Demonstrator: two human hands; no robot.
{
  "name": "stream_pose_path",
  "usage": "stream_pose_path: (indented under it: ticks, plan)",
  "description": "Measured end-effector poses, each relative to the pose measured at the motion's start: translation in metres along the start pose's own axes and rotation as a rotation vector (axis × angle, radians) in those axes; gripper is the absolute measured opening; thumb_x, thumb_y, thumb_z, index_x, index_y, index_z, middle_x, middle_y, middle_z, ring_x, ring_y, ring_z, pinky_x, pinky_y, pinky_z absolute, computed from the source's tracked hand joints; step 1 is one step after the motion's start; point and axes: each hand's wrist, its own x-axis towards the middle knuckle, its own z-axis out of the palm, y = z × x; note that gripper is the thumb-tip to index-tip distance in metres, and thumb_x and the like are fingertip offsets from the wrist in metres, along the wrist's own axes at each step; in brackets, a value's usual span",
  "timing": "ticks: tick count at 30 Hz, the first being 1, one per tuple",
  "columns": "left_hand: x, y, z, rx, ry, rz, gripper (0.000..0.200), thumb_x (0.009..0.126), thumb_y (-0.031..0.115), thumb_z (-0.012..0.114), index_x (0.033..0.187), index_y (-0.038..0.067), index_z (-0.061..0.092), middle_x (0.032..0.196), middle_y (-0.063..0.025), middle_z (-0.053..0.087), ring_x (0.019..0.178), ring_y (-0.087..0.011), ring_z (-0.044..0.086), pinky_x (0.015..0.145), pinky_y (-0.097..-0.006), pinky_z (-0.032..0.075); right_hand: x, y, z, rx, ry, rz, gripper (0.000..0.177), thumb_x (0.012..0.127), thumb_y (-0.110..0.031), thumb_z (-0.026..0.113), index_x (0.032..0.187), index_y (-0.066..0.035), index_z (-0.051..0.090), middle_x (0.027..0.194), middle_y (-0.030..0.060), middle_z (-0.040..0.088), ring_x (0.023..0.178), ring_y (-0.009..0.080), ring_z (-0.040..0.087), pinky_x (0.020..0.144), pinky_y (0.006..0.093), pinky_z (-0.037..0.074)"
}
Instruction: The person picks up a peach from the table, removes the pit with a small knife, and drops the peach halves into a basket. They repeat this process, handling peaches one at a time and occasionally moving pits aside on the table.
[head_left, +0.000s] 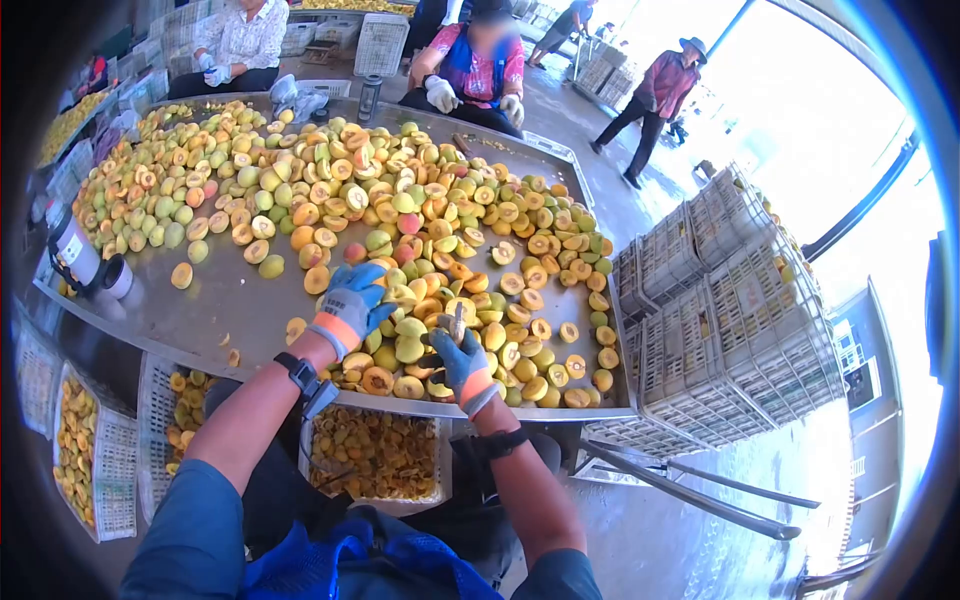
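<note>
Halved yellow-orange fruits (400,205) lie in a large heap on a metal table (215,320). My left hand (352,300), in a blue and grey glove, rests at the near side of the heap, its fingers bent against the fruits; what they hold, if anything, is hidden. To its right, my right hand (463,362), in a similar glove, is closed around a small tool (457,322) that points up from the fist. A halved fruit lies right behind the tool. Cut faces with brown stones or hollows show on many fruits.
Stacked plastic crates (730,310) stand right of the table. A crate of fruit scraps (375,450) sits below the near edge, with more crates lower left. A flask (75,250) is at the left edge. Two people sit across the table; another person (660,100) walks behind.
</note>
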Motion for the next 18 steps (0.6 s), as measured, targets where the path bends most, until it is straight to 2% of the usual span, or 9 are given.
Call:
stream_pose_path:
  ticks: [4,7,8,10,12,13,14,15,18]
  plan:
    - [-0.038,0.057,-0.044,-0.145,0.071,0.046,0.027,0.087,0.028,0.075,0.097,0.004,0.067,0.119,-0.0165,0.063,0.107,-0.0358,0.061,0.09,-0.0469,0.051,0.005,0.039,0.021,0.113,-0.109,-0.208,0.047,0.101,-0.021,0.064,0.143,-0.006,0.051,0.116,0.0073,0.067,0.088,0.0187,0.071,0.065,0.0272,0.056]
    - [-0.083,0.091,-0.061,-0.412,-0.064,-0.243,0.028,0.088,0.027,0.075,0.097,0.002,0.066,0.105,-0.0154,0.067,0.096,-0.0343,0.065,0.083,-0.042,0.053,-0.042,0.017,0.043,-0.185,-0.057,-0.024,0.028,0.1,-0.021,0.065,0.121,-0.002,0.065,0.1,0.004,0.071,0.085,0.0114,0.068,0.07,0.0267,0.057]
    - [-0.097,0.098,-0.067,-0.551,-0.124,-0.337,0.028,0.089,0.026,0.074,0.097,0.001,0.065,0.102,-0.0142,0.068,0.093,-0.0313,0.067,0.08,-0.0403,0.054,-0.047,0.034,0.042,-0.173,-0.064,-0.162,0.027,0.1,-0.021,0.066,0.119,-0.002,0.066,0.1,0.0036,0.071,0.084,0.0085,0.064,0.07,0.0233,0.053]
    - [-0.127,0.101,-0.072,-1.468,-0.39,-0.873,0.043,0.104,0.046,0.053,0.116,0.007,0.067,0.111,-0.0068,0.07,0.095,-0.013,0.068,0.066,-0.0291,0.056,-0.072,0.027,0.039,-0.266,-0.208,-0.015,0.027,0.099,-0.02,0.068,0.12,-0.002,0.067,0.101,0.0028,0.071,0.084,0.0069,0.062,0.071,0.0227,0.052]
    - [-0.148,0.123,-0.079,-1.9,-0.274,-1.078,0.05,0.107,0.05,0.045,0.132,0.01,0.06,0.114,-0.0052,0.069,0.098,-0.0127,0.068,0.067,-0.0268,0.058,-0.095,0.023,0.042,-0.406,-0.413,-0.023,0.032,0.099,-0.019,0.069,0.126,-0.003,0.063,0.105,0.0033,0.07,0.092,0.0107,0.065,0.079,0.0264,0.054]
    - [-0.16,0.125,-0.071,-2.121,-0.275,-0.972,0.049,0.107,0.047,0.047,0.137,0.01,0.055,0.119,-0.0046,0.068,0.102,-0.0138,0.068,0.069,-0.0288,0.059,-0.109,0.015,0.054,-0.486,-0.481,-0.171,0.036,0.097,-0.017,0.07,0.127,0.0,0.061,0.109,0.0067,0.071,0.1,0.0151,0.066,0.09,0.031,0.053]
    - [-0.171,0.136,-0.063,-1.837,-0.158,-0.981,0.045,0.107,0.046,0.047,0.135,0.011,0.057,0.117,-0.0042,0.069,0.1,-0.0147,0.068,0.066,-0.0308,0.059,-0.1,0.05,0.045,-0.54,-0.548,-0.226,0.039,0.095,-0.017,0.072,0.127,0.001,0.06,0.115,0.01,0.071,0.103,0.0186,0.066,0.092,0.0328,0.053]
    - [-0.182,0.139,-0.063,-1.698,-0.175,-0.927,0.042,0.106,0.036,0.051,0.138,0.009,0.054,0.126,-0.007,0.064,0.11,-0.0178,0.065,0.082,-0.0335,0.057,-0.108,0.048,0.054,-0.717,-0.503,-0.216,0.045,0.094,-0.018,0.074,0.131,0.001,0.058,0.117,0.0091,0.069,0.104,0.0169,0.065,0.093,0.0327,0.053]
    - [-0.227,0.09,-0.02,-2.284,-0.237,-0.702,0.042,0.103,0.015,0.055,0.143,0.007,0.049,0.138,-0.0098,0.057,0.124,-0.0206,0.059,0.104,-0.0343,0.051,-0.122,0.064,0.064,-0.767,-0.271,-0.232,0.053,0.093,-0.02,0.075,0.136,0.0,0.052,0.119,0.011,0.068,0.105,0.0211,0.064,0.093,0.0353,0.052]
